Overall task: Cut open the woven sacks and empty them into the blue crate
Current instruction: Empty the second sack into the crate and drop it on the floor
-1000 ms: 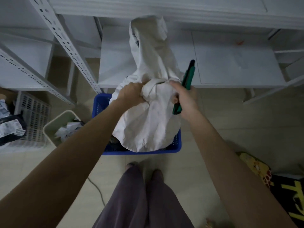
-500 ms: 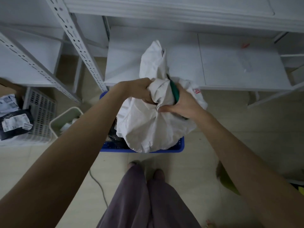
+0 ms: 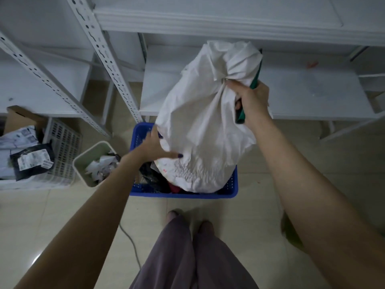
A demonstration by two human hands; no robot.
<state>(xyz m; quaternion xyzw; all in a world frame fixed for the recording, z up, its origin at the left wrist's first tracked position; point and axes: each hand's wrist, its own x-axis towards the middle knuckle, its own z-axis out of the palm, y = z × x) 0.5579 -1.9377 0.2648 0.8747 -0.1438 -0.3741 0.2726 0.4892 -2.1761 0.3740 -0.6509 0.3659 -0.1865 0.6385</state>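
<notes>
Sack (image 3: 204, 130) rests in the blue crate (image 3: 233, 191). The right hand (image 3: 251, 101) curls round its gathered neck and a green knife (image 3: 241, 117); the left hand (image 3: 154, 147) presses spread fingers (image 3: 173, 154) against the sack's side.

left hand (image 3: 155, 146) flat, right hand (image 3: 251, 101) fisted

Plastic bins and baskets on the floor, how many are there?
3. The blue plastic crate sits under the white woven sack, the pale green waste bin stands left of it, and the white slotted basket is farthest left. More may be hidden.
</notes>
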